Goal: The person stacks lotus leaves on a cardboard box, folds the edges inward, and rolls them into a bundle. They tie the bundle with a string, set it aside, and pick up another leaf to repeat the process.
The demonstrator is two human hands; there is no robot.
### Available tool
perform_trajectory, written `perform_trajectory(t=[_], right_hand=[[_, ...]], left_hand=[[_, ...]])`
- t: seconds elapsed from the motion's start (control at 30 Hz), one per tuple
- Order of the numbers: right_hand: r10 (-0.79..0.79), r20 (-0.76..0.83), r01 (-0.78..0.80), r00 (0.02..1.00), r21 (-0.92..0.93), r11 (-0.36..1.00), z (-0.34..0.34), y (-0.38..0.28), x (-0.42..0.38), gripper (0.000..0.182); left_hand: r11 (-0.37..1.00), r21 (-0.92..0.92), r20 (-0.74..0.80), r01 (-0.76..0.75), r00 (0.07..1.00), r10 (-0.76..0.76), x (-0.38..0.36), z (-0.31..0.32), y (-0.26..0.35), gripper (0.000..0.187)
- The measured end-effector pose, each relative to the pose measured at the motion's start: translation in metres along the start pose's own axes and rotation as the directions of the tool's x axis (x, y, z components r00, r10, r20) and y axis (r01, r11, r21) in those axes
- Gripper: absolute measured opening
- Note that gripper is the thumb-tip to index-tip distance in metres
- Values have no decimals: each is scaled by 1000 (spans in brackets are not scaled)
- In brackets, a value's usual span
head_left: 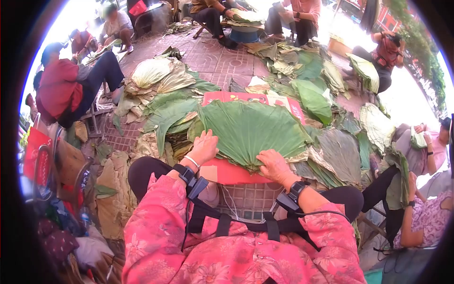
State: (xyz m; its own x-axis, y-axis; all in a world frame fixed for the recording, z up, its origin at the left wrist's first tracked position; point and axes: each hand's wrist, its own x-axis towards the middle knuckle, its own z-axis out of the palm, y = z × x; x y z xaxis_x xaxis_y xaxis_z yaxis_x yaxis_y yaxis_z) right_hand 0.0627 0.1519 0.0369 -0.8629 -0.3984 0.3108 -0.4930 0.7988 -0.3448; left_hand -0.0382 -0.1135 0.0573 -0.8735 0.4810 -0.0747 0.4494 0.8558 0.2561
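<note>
A green lotus leaf (253, 130), folded into a fan shape, lies in front of me over a red cardboard board (231, 171) at my knees. My left hand (203, 150) is at the leaf's left edge, its fingers bent and closed on that edge. At the leaf's lower point, my right hand (275, 166) grips it, fingertips pressed on the gathered base. Parts of the fingers are hidden under the hands. Both wrists carry dark straps with devices.
A pile of dried and green leaves (175, 111) stands at the left, and grey-green leaves (338, 154) lie at the right. Several people sit around with leaves; one in red (61, 90) is at the left. A chair with bags (61, 165) stands near my left.
</note>
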Motion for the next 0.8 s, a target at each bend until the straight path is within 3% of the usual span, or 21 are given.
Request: perform_trajectory(t=[0.23,0.33,0.43,0.53,0.63,0.73,0.8], right_hand=[[10,16,-10,1000,38,999,-3,2,-7,32],[14,76,-17,997,37,999,-5,4,-10,35],[57,88,-67,995,112,991,-11,8,-8,39],[134,-59,-130,989,65,989,-11,15,1,44],[192,54,-184,980,-132,974,3,12,-2,52],[194,85,-166,977,-258,952,21,12,-11,54],[209,113,-176,971,-249,952,20,14,-9,54]], left_hand=[[997,-68,23,20,1000,-18,-3,-17,11,27],[996,-86,-95,-5,995,-3,-3,-14,7,26],[995,28,6,100,995,-100,-2,-27,15,30],[1000,20,-82,-24,996,26,2,-29,35,45],[948,-1,-181,-317,933,312,4,5,52,64],[918,20,42,-397,917,396,-4,33,71,77],[900,114,42,-422,907,420,-12,40,74,82]])
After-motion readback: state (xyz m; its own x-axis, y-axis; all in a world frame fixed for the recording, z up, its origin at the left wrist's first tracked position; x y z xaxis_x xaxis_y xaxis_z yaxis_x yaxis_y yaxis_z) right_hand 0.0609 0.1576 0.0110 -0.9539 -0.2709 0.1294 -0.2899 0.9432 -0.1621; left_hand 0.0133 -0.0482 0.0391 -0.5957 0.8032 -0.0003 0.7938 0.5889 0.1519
